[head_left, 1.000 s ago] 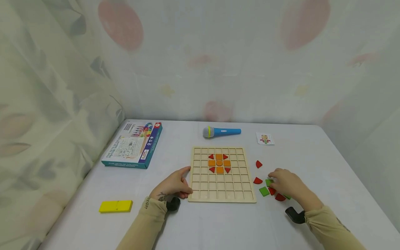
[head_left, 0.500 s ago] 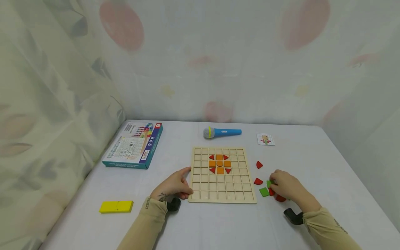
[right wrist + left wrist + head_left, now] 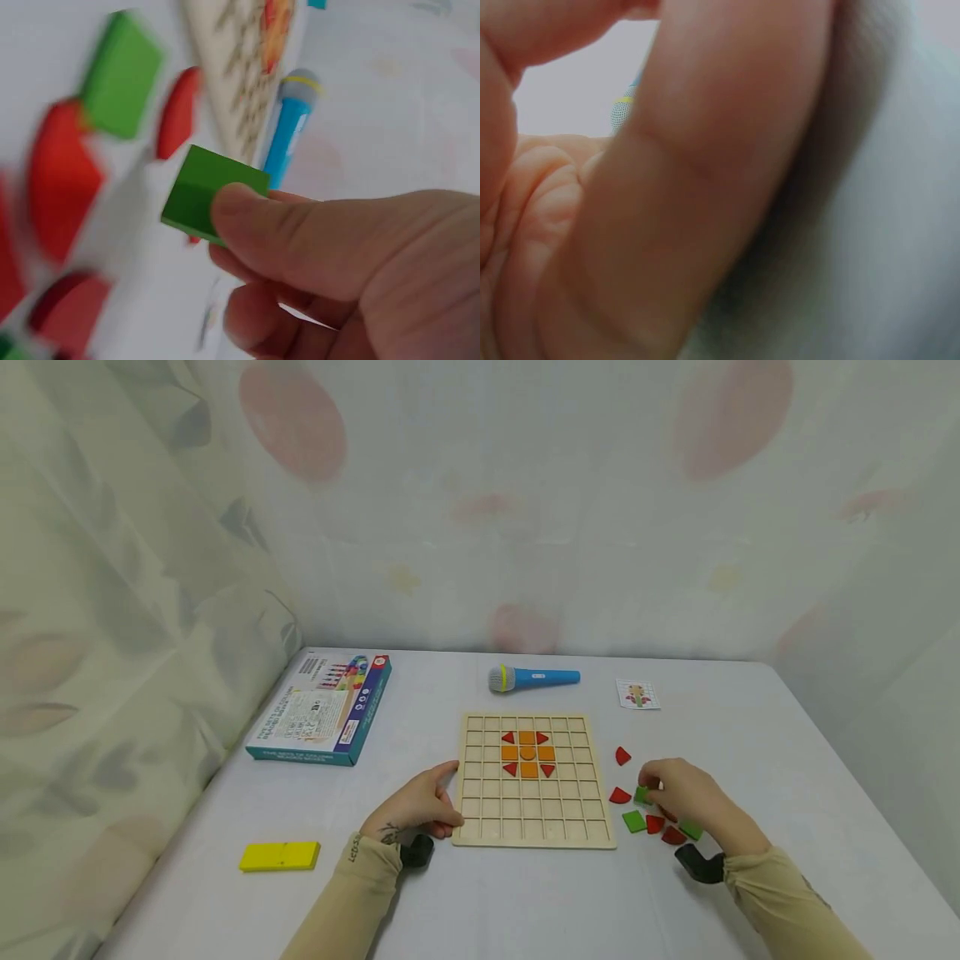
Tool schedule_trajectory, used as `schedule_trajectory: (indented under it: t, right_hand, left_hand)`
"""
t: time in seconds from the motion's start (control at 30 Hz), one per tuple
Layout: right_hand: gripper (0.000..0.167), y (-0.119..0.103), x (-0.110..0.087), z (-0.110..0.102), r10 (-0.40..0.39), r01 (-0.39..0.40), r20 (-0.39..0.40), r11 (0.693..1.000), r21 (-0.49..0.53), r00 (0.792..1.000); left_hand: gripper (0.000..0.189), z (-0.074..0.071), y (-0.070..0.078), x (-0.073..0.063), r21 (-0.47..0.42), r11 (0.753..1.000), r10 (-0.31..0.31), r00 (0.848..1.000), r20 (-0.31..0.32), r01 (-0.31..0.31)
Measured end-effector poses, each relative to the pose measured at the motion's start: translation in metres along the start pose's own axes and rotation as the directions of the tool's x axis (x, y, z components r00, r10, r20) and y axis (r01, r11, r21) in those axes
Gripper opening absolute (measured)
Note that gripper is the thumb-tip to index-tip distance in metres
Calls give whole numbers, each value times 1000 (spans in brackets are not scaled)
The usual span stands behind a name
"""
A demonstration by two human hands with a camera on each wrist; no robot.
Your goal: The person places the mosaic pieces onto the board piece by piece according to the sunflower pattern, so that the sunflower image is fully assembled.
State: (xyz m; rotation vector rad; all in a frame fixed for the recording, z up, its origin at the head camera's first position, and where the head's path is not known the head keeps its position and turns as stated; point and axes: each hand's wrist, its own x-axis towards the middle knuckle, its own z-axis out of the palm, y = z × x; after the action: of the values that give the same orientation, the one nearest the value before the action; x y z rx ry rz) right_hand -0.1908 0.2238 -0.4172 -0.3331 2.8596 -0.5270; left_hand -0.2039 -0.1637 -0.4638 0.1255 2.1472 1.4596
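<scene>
A square green tile (image 3: 642, 795) is pinched between the thumb and fingers of my right hand (image 3: 693, 802); the right wrist view shows this green tile (image 3: 191, 184) held just off the table. Beneath and around that hand lie several red quarter-round tiles (image 3: 673, 835) and two more green tiles (image 3: 633, 821). My left hand (image 3: 412, 802) touches the left edge of the wooden grid board (image 3: 532, 807), index finger stretched out and thumb lower down. On the board, orange squares (image 3: 527, 737) surround an orange round piece (image 3: 528, 752), with red triangles (image 3: 547, 770) at the corners.
Behind the board lies a blue toy microphone (image 3: 540, 678). A small pattern card (image 3: 637, 694) is at the back right. At the left are a flat game box (image 3: 315, 710) and a yellow block (image 3: 280, 856). A patterned curtain (image 3: 150, 610) hangs along the left side.
My right hand reached into the tile pile and now comes up slightly left with a green tile pinched. The left hand and board have stayed in place.
</scene>
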Motion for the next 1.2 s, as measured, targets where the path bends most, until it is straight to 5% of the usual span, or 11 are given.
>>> schedule_trajectory:
  t: [0.23,0.63,1.2]
  right_hand:
    - [8,-34,22,0,-138,141,-64,989,38,988]
    - [8,-95,57,35,-307,309,-69,951,27,949]
    - [5,-109,64,52,-286,288,-72,957,21,955]
  left_hand:
    - [99,0,0,0,-12,1000,-4,1000,4,4]
    - [100,0,-1,2,-30,999,-11,1000,8,11]
    - [100,0,0,0,-47,999,-12,1000,5,12]
